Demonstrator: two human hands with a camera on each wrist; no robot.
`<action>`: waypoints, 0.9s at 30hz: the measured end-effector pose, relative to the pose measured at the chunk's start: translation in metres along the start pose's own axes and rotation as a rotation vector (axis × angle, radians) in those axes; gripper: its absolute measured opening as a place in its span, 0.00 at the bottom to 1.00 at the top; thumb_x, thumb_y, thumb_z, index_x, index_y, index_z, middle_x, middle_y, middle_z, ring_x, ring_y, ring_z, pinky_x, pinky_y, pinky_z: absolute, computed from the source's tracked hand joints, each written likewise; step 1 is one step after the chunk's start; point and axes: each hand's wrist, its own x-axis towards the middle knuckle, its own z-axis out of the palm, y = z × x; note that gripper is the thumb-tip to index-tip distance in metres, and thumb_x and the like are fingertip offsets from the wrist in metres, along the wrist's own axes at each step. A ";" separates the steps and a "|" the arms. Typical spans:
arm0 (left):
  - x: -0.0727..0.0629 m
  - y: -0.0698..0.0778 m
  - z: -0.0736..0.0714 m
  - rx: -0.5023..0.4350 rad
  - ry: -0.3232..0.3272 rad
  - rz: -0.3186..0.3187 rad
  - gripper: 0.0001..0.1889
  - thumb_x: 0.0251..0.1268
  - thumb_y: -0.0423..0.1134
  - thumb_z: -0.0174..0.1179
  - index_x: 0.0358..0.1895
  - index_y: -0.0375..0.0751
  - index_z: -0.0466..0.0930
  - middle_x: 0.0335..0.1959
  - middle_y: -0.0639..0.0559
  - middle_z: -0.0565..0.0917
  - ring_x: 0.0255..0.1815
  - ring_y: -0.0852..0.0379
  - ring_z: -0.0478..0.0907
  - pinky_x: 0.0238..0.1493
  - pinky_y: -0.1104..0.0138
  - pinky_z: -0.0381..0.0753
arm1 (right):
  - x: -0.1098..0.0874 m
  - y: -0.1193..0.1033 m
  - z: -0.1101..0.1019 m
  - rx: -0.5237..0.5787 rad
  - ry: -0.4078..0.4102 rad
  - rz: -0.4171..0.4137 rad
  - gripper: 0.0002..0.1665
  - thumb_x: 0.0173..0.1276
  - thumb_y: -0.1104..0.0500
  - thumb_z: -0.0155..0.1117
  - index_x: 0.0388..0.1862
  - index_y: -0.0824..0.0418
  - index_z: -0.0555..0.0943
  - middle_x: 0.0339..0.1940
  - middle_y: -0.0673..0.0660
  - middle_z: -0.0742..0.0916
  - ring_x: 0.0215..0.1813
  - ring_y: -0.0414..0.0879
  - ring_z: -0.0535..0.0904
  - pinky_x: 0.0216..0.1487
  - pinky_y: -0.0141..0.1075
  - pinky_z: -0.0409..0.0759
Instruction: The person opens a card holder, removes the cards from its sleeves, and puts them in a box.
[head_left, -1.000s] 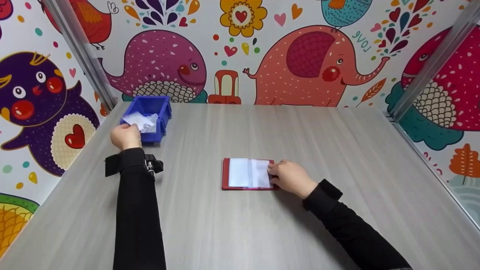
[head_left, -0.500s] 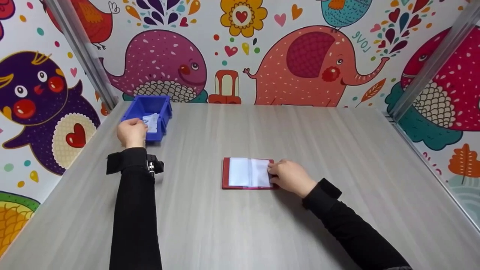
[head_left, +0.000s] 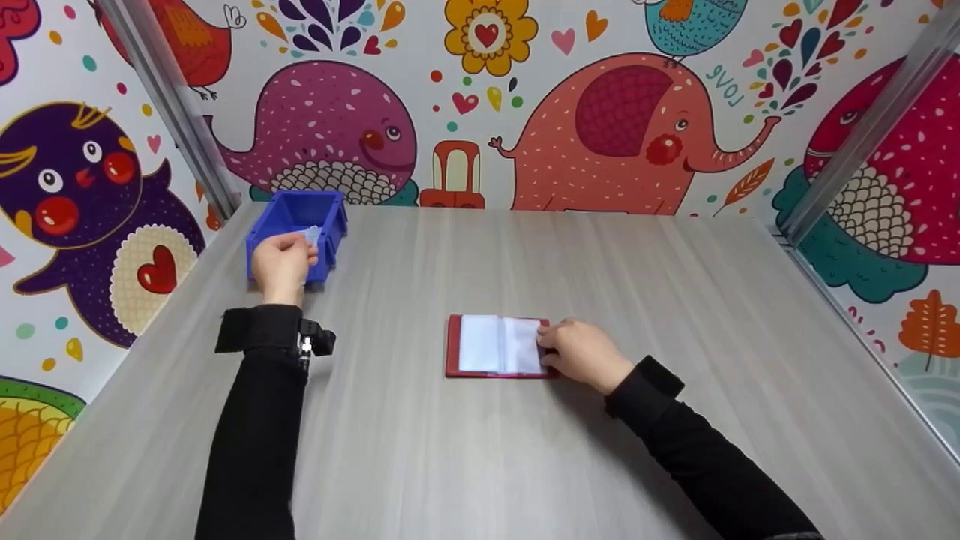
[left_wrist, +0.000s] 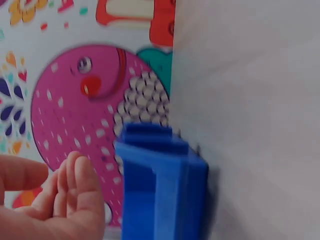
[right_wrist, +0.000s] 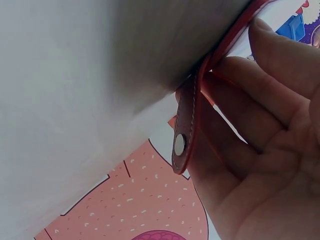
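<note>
A red card holder [head_left: 453,346] lies spread on the table, with whitish plastic sleeves [head_left: 480,343] showing inside. My right hand [head_left: 585,356] pinches its right edge, thumb on top and fingers below. In the right wrist view, the holder's strap [right_wrist: 187,131] with a metal snap hangs beside the fingers. My left hand [head_left: 283,264] is over the front of a blue bin [head_left: 339,225]. In the left wrist view its thumb and bent fingers stand apart, nothing seen between them. A pale, thin piece [head_left: 312,234] shows just past the fingertips at the bin, partly hidden by the hand.
The grey wood-grain table [head_left: 465,457] meets a printed back wall [head_left: 300,120]. Metal posts stand at the back left [head_left: 180,112] and back right [head_left: 862,142]. The bin is near the left post.
My left hand has moved slightly right over the bin; the white sheet seen in its fingers a second ago is out of sight. The right hand and card holder have stayed put.
</note>
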 end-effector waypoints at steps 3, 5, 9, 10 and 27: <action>-0.010 -0.003 0.009 0.012 -0.043 0.081 0.14 0.68 0.26 0.54 0.53 0.22 0.78 0.35 0.45 0.83 0.25 0.69 0.79 0.33 0.77 0.81 | 0.001 0.001 0.000 0.009 -0.004 0.003 0.08 0.53 0.66 0.75 0.24 0.62 0.81 0.48 0.62 0.88 0.38 0.57 0.82 0.37 0.46 0.81; -0.017 -0.006 0.015 0.001 -0.080 0.132 0.13 0.67 0.25 0.53 0.50 0.19 0.78 0.31 0.46 0.83 0.22 0.70 0.79 0.31 0.77 0.81 | 0.002 0.002 0.001 0.013 -0.005 0.004 0.10 0.54 0.66 0.75 0.23 0.61 0.80 0.47 0.62 0.88 0.38 0.58 0.82 0.37 0.47 0.80; -0.032 -0.010 0.026 -0.017 -0.162 0.174 0.12 0.66 0.23 0.52 0.48 0.17 0.77 0.29 0.47 0.83 0.22 0.70 0.78 0.32 0.76 0.81 | 0.004 0.002 0.001 0.019 -0.009 0.004 0.12 0.55 0.67 0.74 0.21 0.60 0.78 0.47 0.61 0.88 0.39 0.58 0.82 0.37 0.47 0.80; -0.037 -0.010 0.029 -0.013 -0.184 0.178 0.12 0.66 0.22 0.52 0.48 0.17 0.77 0.30 0.45 0.83 0.23 0.69 0.78 0.33 0.76 0.82 | 0.004 0.002 0.001 0.019 -0.010 0.003 0.12 0.55 0.67 0.74 0.21 0.60 0.78 0.47 0.62 0.88 0.39 0.58 0.83 0.37 0.47 0.80; -0.105 -0.031 0.067 0.185 -0.444 0.301 0.10 0.64 0.24 0.59 0.45 0.22 0.81 0.35 0.37 0.85 0.34 0.52 0.84 0.36 0.69 0.83 | 0.004 0.006 0.002 0.062 -0.001 0.006 0.17 0.54 0.69 0.73 0.18 0.58 0.73 0.44 0.60 0.89 0.35 0.55 0.82 0.31 0.41 0.76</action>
